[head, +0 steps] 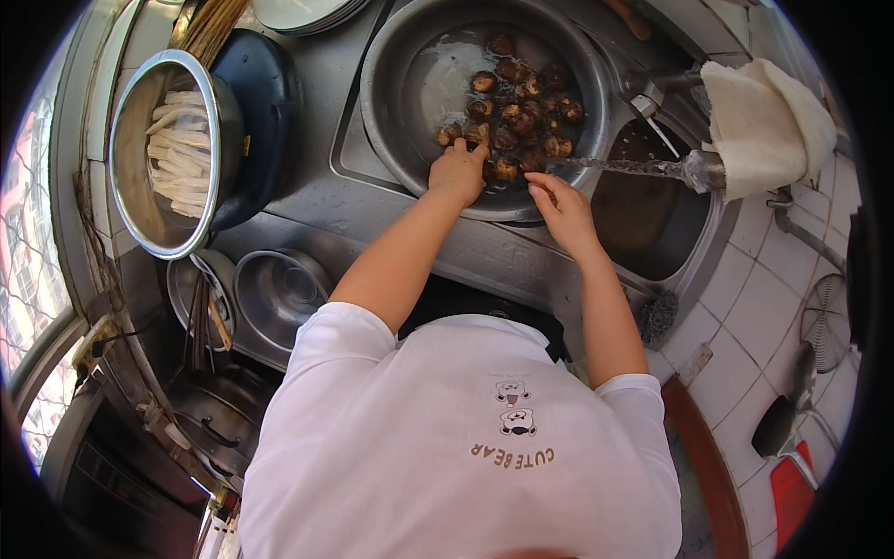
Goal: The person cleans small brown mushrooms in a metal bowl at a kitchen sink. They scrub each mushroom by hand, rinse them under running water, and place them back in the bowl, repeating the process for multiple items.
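A large round metal basin (pixel 391 150) holds water and several brown, rounded food pieces (pixel 522 120), perhaps small taro corms. My left hand (pixel 457 173) reaches over the basin's near side, its fingertips against one brown piece (pixel 477 134); whether they grip it is unclear. To its right, my right hand (pixel 564 213) is at the near right rim, fingers slightly apart and nothing visible in them. Water (pixel 628 165) runs from a tap outlet (pixel 704 171) on the right into the basin, passing just beyond my right fingertips.
At left, a metal bowl (pixel 119 168) holds pale strips (pixel 180 157) beside a dark round lid or pan (pixel 269 126). Plates (pixel 304 10) are stacked behind. A sink compartment (pixel 646 216) lies right, under a cloth-draped tap (pixel 765 129). Empty metal pot (pixel 279 297) sits near left.
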{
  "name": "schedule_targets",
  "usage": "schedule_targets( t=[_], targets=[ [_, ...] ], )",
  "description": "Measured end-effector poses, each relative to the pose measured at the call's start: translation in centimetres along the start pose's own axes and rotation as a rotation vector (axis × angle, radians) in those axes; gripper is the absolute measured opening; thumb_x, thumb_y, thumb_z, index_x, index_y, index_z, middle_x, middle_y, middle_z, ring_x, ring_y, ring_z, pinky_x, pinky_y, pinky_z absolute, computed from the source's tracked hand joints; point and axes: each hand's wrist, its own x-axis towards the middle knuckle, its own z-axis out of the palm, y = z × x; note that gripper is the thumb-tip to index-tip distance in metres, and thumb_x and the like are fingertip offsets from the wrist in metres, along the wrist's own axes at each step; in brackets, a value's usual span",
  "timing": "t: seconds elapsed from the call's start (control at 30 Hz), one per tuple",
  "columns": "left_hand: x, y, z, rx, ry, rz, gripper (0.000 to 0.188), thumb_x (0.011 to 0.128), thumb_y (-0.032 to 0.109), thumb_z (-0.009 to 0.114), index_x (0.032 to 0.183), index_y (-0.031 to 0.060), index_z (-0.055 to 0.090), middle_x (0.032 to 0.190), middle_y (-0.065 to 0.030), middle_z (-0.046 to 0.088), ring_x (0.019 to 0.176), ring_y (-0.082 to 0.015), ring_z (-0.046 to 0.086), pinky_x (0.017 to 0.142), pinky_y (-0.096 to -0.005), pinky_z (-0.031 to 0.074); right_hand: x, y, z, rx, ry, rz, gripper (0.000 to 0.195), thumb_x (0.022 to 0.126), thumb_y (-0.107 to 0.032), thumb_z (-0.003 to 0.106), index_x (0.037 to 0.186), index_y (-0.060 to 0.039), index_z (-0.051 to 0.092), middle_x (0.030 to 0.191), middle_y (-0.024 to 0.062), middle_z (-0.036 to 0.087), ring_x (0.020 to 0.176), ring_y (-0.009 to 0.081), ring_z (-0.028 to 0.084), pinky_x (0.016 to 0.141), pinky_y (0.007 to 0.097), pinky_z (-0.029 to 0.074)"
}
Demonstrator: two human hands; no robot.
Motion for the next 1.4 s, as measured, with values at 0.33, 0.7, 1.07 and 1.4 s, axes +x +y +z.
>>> schedule_targets(
  t=[0.33, 0.7, 1.07, 1.4],
  targets=[
    [-2.9, 1.9, -0.8, -0.981, 0.065, 0.356, 0.038, 0.089, 0.032, 0.053, 0.117, 0.0061, 0.054, 0.084, -0.0116, 0.064, 0.076, -0.0214, 0.062, 0.07, -0.0309, 0.047, -0.1, -1.7, 0.9, 0.417, -0.08, -0.025, 0.067, 0.081, -0.012, 0.066, 0.139, -0.0104, 0.032, 0.13, 0.01, 0.045, 0.11, 0.0174, 0.052, 0.086, 0.0291, 0.046],
    [-4.7, 4.4, -6.0, -0.583, 0.231, 0.342, 0.028, 0.089, 0.033, 0.054, 0.094, 0.0079, 0.065, 0.079, -0.013, 0.062, 0.072, -0.0275, 0.061, 0.064, -0.0344, 0.047, -2.0, -4.1, -0.5, 0.608, -0.011, -0.091, 0.062, 0.081, -0.008, 0.066, 0.136, -0.0074, 0.038, 0.127, 0.0082, 0.047, 0.107, 0.0152, 0.052, 0.087, 0.0269, 0.045],
    [-5.7, 3.7, -5.7, -1.162, -0.271, 0.309, 0.048, 0.086, 0.016, 0.056, 0.129, 0.0, 0.044, 0.086, -0.0049, 0.057, 0.076, -0.0097, 0.055, 0.074, -0.0244, 0.048, -2.5, -3.7, -0.7, 0.625, 0.018, -0.123, 0.056, 0.079, -0.003, 0.066, 0.13, -0.0063, 0.043, 0.114, 0.0077, 0.056, 0.101, 0.0149, 0.056, 0.084, 0.028, 0.049],
    [-6.4, 5.4, -6.2, -1.343, -0.323, 0.172, 0.046, 0.088, 0.016, 0.05, 0.131, 0.003, 0.041, 0.092, -0.0063, 0.059, 0.076, -0.0126, 0.06, 0.074, -0.0253, 0.051, -2.2, -2.4, -0.3, 0.52, 0.186, -0.21, 0.057, 0.076, -0.004, 0.069, 0.129, -0.0073, 0.046, 0.113, 0.0064, 0.057, 0.098, 0.0148, 0.057, 0.086, 0.0283, 0.047]
  ],
)
